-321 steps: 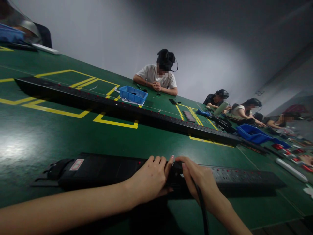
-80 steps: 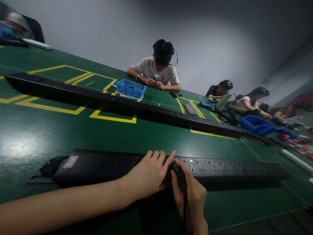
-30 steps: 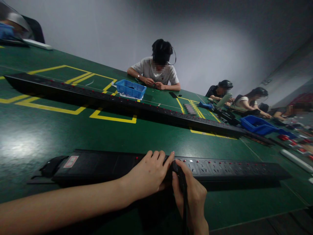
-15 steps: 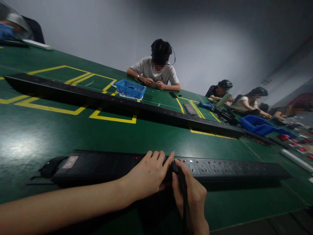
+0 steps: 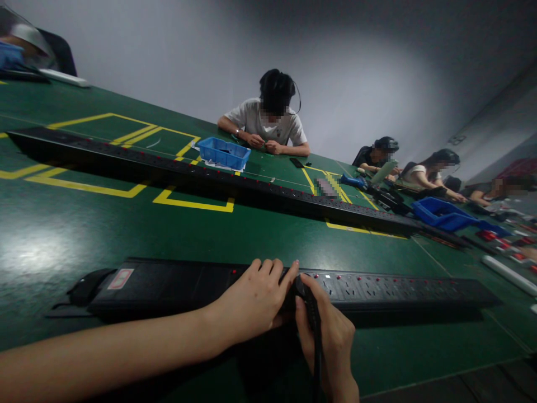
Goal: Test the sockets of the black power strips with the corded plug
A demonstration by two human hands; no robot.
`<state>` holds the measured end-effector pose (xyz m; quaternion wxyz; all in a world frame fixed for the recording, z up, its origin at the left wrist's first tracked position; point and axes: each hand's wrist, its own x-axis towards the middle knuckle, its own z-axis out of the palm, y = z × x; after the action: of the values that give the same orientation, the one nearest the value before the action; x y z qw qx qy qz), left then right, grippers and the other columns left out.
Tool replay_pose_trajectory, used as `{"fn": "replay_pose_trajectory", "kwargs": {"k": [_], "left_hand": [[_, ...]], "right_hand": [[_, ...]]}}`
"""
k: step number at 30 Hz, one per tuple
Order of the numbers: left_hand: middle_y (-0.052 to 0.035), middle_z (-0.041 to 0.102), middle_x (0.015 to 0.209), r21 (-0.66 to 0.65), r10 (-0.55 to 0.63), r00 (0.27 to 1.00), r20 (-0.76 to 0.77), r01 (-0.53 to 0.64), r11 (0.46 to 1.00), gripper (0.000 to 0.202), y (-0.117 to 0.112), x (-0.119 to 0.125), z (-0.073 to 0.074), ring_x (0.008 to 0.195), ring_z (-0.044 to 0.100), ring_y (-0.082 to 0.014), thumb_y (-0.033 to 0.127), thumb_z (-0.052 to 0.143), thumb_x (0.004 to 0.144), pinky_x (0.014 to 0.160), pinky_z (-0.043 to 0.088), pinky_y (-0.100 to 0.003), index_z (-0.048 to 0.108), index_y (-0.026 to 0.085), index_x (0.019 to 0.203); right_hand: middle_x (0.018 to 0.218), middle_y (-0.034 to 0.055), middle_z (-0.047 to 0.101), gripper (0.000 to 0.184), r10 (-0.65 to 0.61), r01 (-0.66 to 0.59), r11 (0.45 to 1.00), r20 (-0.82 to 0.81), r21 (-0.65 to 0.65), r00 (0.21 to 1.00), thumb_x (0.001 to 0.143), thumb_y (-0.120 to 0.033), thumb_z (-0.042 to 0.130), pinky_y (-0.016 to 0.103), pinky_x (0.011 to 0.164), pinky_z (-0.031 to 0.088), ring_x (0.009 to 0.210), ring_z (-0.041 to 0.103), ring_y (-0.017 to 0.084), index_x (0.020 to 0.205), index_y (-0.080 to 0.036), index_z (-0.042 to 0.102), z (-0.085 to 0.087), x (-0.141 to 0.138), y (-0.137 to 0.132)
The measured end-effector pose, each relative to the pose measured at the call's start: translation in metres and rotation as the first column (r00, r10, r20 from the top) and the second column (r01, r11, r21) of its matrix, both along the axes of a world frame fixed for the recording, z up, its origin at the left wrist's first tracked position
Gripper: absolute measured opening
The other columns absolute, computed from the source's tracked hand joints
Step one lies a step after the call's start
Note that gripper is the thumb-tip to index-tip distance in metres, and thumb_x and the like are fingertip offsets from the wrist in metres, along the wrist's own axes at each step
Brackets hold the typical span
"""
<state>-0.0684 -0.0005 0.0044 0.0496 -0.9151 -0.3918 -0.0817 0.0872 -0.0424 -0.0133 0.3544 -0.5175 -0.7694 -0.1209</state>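
Observation:
A long black power strip [image 5: 168,282] with rows of outlets and small red lights lies in front of me. My left hand [image 5: 262,294] is wrapped over its middle, fingers reaching to the far edge and the thumb side low near the front. Close beside it, my right hand [image 5: 329,330] pinches a black power plug [image 5: 300,286] against the strip's outlet face. From the plug a black cord [image 5: 318,358] runs down along my right palm. Whether the prongs sit in an outlet is hidden. A label [image 5: 121,279] marks the strip's left end.
Another, longer black power strip [image 5: 168,172] crosses the green table [image 5: 176,238] behind. Beyond it stand a light blue basket [image 5: 224,154] and, to the right, a darker blue bin [image 5: 440,214]. A co-worker [image 5: 271,123] sits opposite; several others sit farther right.

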Motion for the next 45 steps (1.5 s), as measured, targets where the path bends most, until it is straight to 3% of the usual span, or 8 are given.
{"fn": "replay_pose_trajectory", "kwargs": {"k": [45], "left_hand": [[-0.0145, 0.050, 0.105, -0.011, -0.005, 1.000, 0.021, 0.006, 1.000, 0.074, -0.0007, 0.0001, -0.0002, 0.093, 0.048, -0.0278, 0.042, 0.050, 0.077, 0.077, 0.038, -0.039, 0.019, 0.010, 0.137]], "right_hand": [[0.103, 0.0042, 0.064, 0.035, 0.012, -0.012, 1.000, -0.001, -0.006, 1.000, 0.081, -0.018, 0.050, 0.019, 0.070, 0.048, 0.076, 0.065, 0.011, 0.116, -0.016, 0.049, -0.0011, 0.0009, 0.0007]]}}
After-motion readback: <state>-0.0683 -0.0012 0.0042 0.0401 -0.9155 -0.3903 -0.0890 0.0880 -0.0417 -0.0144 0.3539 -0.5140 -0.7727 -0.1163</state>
